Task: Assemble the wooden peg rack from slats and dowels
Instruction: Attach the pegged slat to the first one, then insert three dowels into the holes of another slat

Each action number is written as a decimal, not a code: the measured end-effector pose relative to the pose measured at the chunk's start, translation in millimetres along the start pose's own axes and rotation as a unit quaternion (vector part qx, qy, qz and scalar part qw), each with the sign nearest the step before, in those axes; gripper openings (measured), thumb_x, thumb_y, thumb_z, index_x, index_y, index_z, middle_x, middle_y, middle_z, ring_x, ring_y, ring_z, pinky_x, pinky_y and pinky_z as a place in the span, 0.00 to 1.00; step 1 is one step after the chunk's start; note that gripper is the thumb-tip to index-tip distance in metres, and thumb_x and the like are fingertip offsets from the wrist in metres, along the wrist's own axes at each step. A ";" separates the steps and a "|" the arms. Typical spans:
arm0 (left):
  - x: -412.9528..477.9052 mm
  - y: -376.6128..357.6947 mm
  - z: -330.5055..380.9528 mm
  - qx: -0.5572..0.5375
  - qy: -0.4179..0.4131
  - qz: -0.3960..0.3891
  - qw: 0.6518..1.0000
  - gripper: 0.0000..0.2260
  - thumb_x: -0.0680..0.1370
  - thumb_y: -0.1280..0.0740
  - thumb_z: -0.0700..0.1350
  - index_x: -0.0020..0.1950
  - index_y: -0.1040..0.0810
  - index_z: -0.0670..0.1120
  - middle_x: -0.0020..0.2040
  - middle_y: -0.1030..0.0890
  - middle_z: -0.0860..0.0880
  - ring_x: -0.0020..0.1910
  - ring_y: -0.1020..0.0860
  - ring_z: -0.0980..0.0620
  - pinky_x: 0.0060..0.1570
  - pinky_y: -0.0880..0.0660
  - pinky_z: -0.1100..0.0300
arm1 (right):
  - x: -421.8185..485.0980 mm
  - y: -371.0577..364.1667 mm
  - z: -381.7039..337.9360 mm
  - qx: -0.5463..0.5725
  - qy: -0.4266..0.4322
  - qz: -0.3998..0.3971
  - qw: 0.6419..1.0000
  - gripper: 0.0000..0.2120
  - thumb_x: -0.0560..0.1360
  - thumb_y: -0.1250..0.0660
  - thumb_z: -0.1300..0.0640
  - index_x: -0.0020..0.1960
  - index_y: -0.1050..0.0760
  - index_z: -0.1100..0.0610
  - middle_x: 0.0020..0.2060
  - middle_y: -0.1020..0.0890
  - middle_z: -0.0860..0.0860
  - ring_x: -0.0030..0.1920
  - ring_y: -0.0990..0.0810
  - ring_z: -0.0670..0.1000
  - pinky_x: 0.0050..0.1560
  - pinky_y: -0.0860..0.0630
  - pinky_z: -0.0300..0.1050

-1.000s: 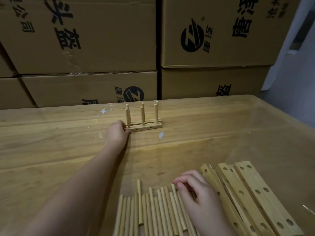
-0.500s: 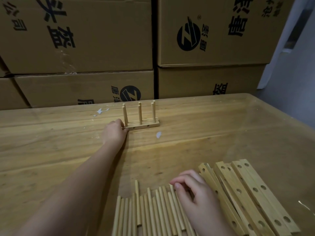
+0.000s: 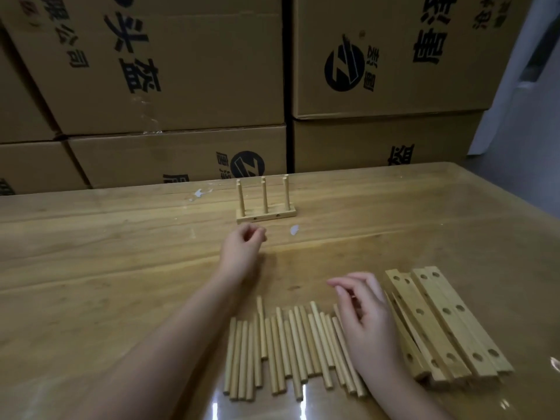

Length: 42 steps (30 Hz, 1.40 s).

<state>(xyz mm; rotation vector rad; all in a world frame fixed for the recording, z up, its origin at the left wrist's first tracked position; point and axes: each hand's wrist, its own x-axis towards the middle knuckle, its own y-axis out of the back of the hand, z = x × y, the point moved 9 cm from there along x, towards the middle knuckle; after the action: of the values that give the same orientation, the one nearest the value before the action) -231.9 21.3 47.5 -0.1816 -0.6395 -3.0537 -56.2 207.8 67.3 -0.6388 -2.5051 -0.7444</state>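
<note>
- Small pale-wood peg rack [image 3: 266,214], three dowels upright in a slat base: stands far across the glossy wooden table [image 3: 91,268], probably parked clear of the work area. Its long axis runs left–right and its pegs point up.
- Left hand [image 3: 244,247]: just short of the rack and apart from it, fingers loosely curled, holding nothing.
- Right hand [image 3: 363,316]: fingers relaxed and empty, above the row of loose pale dowels [image 3: 272,353], which point away from the person. Stacked drilled slats [image 3: 445,322] slant beside it, within reach.
</note>
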 end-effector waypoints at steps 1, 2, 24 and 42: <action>-15.4 -3.2 8.2 -0.002 -0.018 -0.015 1.000 0.06 0.80 0.36 0.45 0.49 0.21 0.47 0.44 0.19 0.52 0.46 0.22 0.54 0.47 0.25 0.60 | -0.8 0.8 -1.7 -0.002 0.003 -0.002 1.000 0.10 0.76 0.37 0.63 0.50 0.22 0.51 0.46 0.28 0.40 0.40 0.25 0.45 0.33 0.31 0.29; -29.3 -6.1 14.2 0.001 -0.034 -0.032 0.999 0.05 0.80 0.36 0.45 0.48 0.20 0.47 0.42 0.19 0.53 0.44 0.22 0.56 0.47 0.26 0.62 | -1.0 0.3 -4.3 -0.013 0.011 -0.010 1.000 0.10 0.76 0.38 0.63 0.51 0.22 0.52 0.46 0.28 0.40 0.41 0.26 0.44 0.35 0.31 0.29; -148.5 9.7 0.1 -0.035 -0.056 -0.036 0.997 0.07 0.78 0.34 0.41 0.43 0.20 0.50 0.34 0.18 0.54 0.34 0.23 0.58 0.38 0.26 0.61 | 7.3 25.2 -0.4 -0.561 -0.042 -0.122 0.817 0.13 0.77 0.44 0.49 0.56 0.25 0.52 0.55 0.31 0.51 0.56 0.34 0.52 0.55 0.37 0.46; -154.4 4.4 8.1 -0.010 -0.104 -0.068 0.992 0.05 0.77 0.32 0.44 0.46 0.17 0.45 0.39 0.18 0.49 0.40 0.22 0.52 0.43 0.24 0.56 | 7.4 26.5 -23.1 -0.199 -0.029 -0.028 0.979 0.15 0.76 0.40 0.49 0.52 0.24 0.61 0.51 0.31 0.50 0.33 0.27 0.44 0.29 0.33 0.32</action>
<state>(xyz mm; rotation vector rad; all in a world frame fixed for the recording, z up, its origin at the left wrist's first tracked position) -77.5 19.3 38.5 -0.4822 -0.6568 -3.2010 -41.3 216.1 98.9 -0.7328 -2.4504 -1.2849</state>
